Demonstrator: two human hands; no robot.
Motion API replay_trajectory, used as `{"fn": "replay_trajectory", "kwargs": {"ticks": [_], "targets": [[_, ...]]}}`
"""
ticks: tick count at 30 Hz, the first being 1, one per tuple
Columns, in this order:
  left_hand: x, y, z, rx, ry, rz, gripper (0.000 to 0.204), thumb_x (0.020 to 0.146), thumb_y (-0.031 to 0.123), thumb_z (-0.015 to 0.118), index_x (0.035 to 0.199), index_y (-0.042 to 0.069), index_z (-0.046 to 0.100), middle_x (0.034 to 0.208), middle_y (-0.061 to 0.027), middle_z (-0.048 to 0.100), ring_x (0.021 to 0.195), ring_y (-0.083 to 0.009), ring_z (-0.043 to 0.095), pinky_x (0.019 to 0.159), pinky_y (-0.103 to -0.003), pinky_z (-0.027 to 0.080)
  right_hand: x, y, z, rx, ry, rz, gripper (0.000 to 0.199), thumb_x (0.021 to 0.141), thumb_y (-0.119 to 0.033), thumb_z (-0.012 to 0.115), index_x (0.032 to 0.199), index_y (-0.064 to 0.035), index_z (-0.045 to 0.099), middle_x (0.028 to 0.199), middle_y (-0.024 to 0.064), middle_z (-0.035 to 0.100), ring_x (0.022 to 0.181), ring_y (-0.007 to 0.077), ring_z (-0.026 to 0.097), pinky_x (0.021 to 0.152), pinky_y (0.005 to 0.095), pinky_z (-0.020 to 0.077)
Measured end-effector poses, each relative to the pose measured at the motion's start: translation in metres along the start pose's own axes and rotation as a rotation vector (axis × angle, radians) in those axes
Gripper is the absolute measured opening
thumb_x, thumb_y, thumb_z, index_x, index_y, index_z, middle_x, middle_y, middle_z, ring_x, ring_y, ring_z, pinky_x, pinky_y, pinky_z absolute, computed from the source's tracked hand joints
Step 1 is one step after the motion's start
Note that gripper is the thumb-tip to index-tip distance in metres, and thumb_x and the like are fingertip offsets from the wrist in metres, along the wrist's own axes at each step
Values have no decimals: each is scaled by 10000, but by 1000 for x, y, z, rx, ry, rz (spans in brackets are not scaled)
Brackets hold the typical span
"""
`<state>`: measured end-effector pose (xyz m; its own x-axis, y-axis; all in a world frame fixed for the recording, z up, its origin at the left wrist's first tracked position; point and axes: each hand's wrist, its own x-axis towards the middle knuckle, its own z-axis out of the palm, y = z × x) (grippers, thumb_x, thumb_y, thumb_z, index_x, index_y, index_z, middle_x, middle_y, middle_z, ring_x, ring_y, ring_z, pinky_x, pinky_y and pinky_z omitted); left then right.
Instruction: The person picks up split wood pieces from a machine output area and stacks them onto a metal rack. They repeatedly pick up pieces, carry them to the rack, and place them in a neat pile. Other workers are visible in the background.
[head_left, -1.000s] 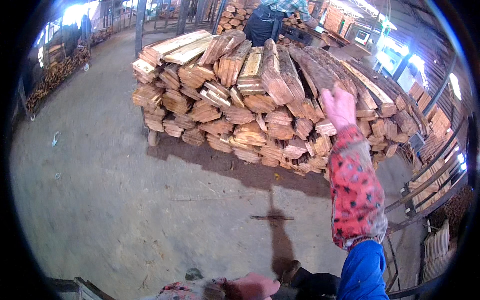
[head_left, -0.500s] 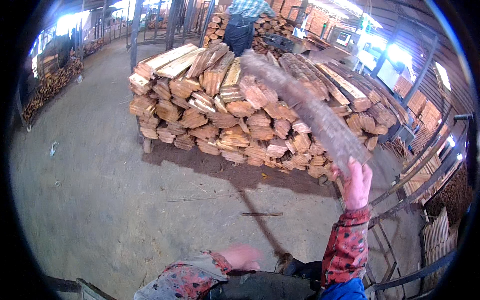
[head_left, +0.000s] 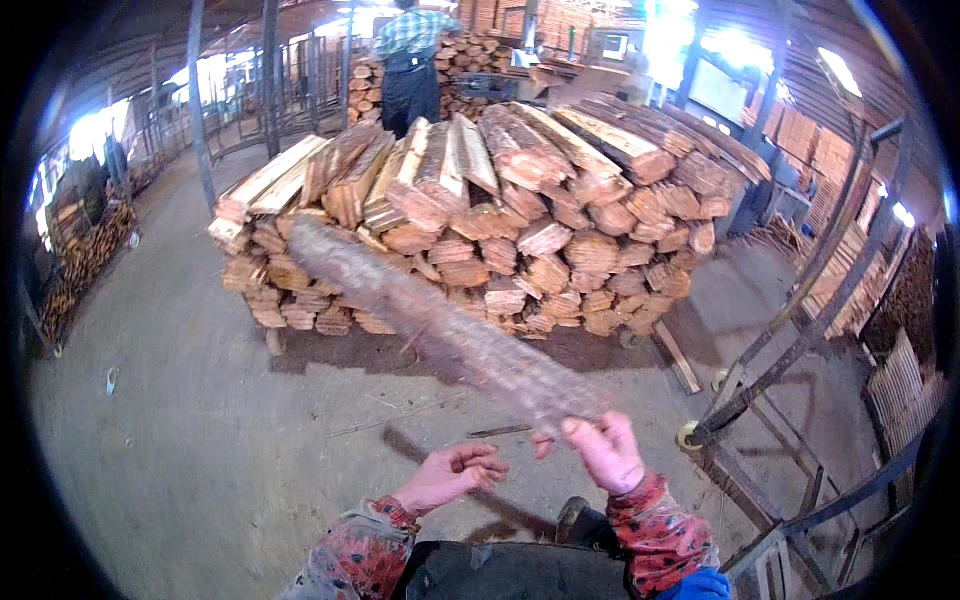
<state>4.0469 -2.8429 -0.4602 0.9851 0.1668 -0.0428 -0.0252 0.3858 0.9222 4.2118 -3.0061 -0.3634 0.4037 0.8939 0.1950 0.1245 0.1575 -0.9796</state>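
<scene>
A long bark-covered wood slab (head_left: 440,325) slants from lower right to upper left in front of me, its edges a little blurred. My right hand (head_left: 600,450) grips its near end, thumb on top. Below the slab, my left hand (head_left: 455,477) is apart from it, fingers half bent and holding nothing. Behind rises a large stack of split wood slabs (head_left: 545,245), cut ends facing me. The slab's far end overlaps the stack's left side in view; whether they touch I cannot tell.
A person (head_left: 410,65) in a checked shirt stands behind the stack. At right is a metal frame cart (head_left: 790,300) with a wheel (head_left: 690,435). A loose wood strip (head_left: 678,358) lies on the concrete floor (head_left: 200,430), with a thin stick (head_left: 500,431) nearer me.
My right hand has come down and left, drawing the slab off the stack's top toward me. My left hand has risen toward the slab. The view has shifted to the right.
</scene>
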Motion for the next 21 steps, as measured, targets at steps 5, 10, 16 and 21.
{"fn": "replay_trajectory", "kwargs": {"ticks": [5,10,16,21], "targets": [[8,14,6,-231,-117,241,588,859,411,546,1204,-45,413,1151,-164,537,1039,-248,532,887,-399,430,2,17,22,69,-197,-34,204,914,-141,499,1018,2,601,921,47,634,858,119,574,787,280,462],[0,25,14,-275,125,254,932,644,716,540,1270,42,391,1215,-101,508,1105,-253,489,949,-429,361,-3,38,29,125,-318,17,224,913,-137,500,1065,8,577,1017,62,603,917,148,572,849,307,442],[-10,45,12,-301,66,300,902,695,659,566,1303,40,320,1255,-187,447,1179,-333,422,990,-478,325,-4,56,48,203,-395,122,271,911,-195,514,1102,-9,565,978,37,627,883,107,578,830,266,447],[-14,49,11,-306,176,306,777,781,539,575,1295,18,314,1226,-201,457,1162,-339,437,981,-475,338,0,67,58,196,-442,218,279,897,-245,532,1044,-22,613,897,27,645,789,83,587,741,243,470]]}}
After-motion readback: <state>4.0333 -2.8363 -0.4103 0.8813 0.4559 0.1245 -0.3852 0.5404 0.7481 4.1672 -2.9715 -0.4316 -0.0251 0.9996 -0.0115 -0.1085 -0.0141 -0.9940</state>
